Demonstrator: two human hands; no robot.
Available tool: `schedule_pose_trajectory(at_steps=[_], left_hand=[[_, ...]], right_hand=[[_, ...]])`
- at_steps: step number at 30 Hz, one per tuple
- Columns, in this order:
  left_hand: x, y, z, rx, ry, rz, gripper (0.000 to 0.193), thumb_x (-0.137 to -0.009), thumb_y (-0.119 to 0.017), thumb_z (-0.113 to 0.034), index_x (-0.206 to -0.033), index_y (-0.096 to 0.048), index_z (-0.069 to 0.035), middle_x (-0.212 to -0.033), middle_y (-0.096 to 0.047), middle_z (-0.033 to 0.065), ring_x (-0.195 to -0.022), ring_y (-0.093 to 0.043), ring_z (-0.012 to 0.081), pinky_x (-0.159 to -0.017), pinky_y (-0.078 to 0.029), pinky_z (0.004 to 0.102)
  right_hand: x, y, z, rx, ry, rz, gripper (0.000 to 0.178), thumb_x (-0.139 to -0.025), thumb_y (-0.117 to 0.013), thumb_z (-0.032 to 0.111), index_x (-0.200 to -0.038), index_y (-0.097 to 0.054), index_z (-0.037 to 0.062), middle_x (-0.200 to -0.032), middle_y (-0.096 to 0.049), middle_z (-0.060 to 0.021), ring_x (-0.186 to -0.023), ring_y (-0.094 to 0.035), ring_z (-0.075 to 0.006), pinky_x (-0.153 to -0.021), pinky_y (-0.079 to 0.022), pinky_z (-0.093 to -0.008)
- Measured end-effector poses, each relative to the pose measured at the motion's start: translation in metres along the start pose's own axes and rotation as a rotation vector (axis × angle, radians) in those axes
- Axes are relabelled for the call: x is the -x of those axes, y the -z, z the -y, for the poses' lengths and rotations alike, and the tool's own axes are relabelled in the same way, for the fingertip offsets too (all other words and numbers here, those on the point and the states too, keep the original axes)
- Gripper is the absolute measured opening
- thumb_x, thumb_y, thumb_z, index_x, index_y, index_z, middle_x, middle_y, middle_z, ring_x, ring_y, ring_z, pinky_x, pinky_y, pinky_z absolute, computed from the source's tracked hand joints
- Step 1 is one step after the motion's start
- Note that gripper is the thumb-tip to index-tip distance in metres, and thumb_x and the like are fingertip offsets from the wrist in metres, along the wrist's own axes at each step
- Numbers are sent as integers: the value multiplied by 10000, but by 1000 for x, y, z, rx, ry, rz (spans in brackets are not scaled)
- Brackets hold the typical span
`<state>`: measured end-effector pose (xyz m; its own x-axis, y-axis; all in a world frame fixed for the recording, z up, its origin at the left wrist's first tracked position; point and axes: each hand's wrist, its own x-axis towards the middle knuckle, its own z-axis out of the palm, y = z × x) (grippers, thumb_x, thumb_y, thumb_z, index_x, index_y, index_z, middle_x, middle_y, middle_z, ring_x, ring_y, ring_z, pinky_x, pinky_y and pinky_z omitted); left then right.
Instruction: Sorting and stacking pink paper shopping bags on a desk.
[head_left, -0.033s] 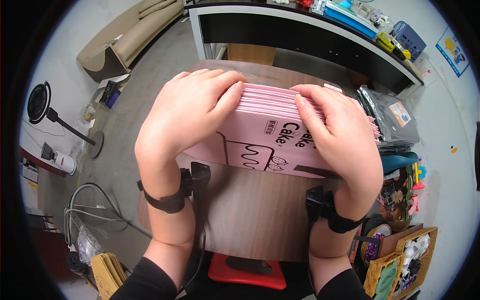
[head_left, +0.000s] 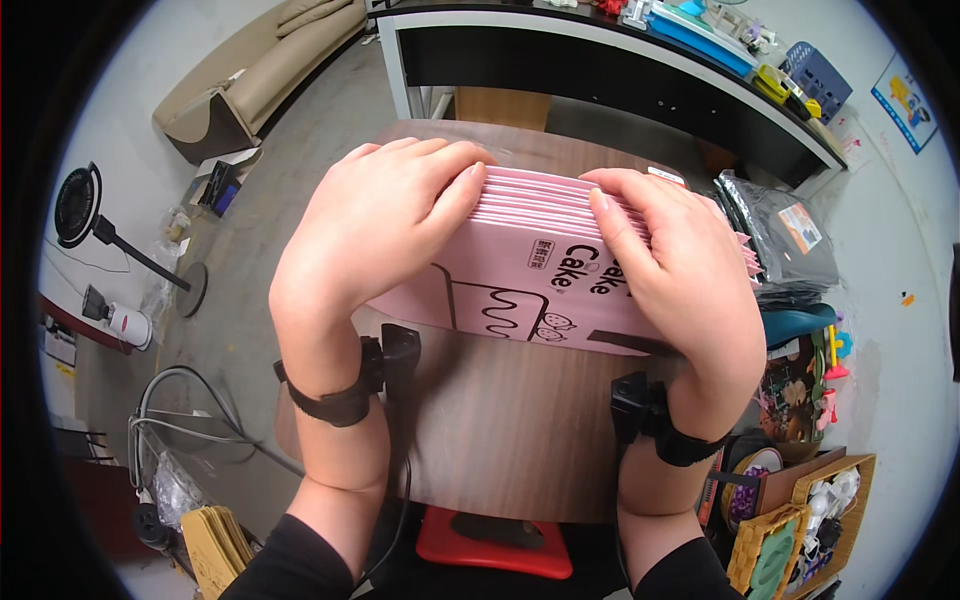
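A stack of pink folded cardboard boxes (head_left: 490,265) stands on edge over the brown wooden table (head_left: 510,430). Black line drawings and lettering mark its near face, and many thin edges show along the top. My left hand (head_left: 375,225) grips the stack's top left, thumb on the near side and fingers over the far side. At the top right, my right hand (head_left: 690,265) is closed round it in the same way, covering part of the print. The fingertips behind the stack are hidden. A black strap with a small dark device sits on each wrist.
Dark plastic-wrapped packages (head_left: 790,235) lie beyond the table's right edge. A red stool (head_left: 495,545) is below its near edge. Behind stands a long black-fronted desk (head_left: 560,70) with a blue tray. Woven baskets (head_left: 770,545) are at the lower right; cables lie at left.
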<state>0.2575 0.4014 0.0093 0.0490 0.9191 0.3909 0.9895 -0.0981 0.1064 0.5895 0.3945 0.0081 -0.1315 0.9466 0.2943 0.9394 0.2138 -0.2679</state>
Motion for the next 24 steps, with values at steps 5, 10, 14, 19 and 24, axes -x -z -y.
schedule_pose_trajectory(at_steps=[5, 10, 14, 19, 24], left_hand=[[1, 0, -2, 0, -13, 2, 464, -856, -965, -384, -1145, -747, -94, -1031, -796, 125, -1022, -758, 386, -879, -563, 493], [1, 0, -2, -2, -24, -1, 461, -860, -963, -377, -1158, -750, -96, -1040, -799, 124, -1030, -759, 384, -887, -563, 492], [2, 0, -1, 1, -32, -2, 460, -864, -960, -372, -1168, -752, -97, -1047, -801, 123, -1037, -760, 382, -894, -564, 490], [1, -1, -1, 7, -45, -2, 458, -869, -958, -366, -1181, -755, -99, -1056, -803, 122, -1046, -761, 380, -901, -564, 489], [-1, 0, 0, 7, -55, 0, 456, -873, -955, -359, -1193, -758, -101, -1065, -806, 121, -1054, -762, 378, -909, -564, 488]], right_hand=[[0, 0, 0, 2, -3, -2, 405, -812, -998, 296, -1083, -813, 60, -1064, -817, -162, -1112, -748, -402, -1133, -483, -539], [1, 0, 0, 3, -3, -8, 405, -814, -997, 293, -1090, -814, 61, -1070, -817, -161, -1119, -748, -400, -1137, -481, -541], [2, 0, 1, 9, -4, -10, 405, -815, -996, 291, -1095, -815, 62, -1075, -818, -160, -1125, -747, -399, -1141, -480, -542], [4, -2, 3, 17, -7, -12, 405, -816, -995, 289, -1101, -816, 63, -1082, -818, -159, -1132, -746, -397, -1146, -479, -544], [2, -2, 3, 18, -7, -14, 406, -818, -994, 286, -1108, -817, 64, -1088, -818, -158, -1139, -746, -396, -1151, -478, -546]])
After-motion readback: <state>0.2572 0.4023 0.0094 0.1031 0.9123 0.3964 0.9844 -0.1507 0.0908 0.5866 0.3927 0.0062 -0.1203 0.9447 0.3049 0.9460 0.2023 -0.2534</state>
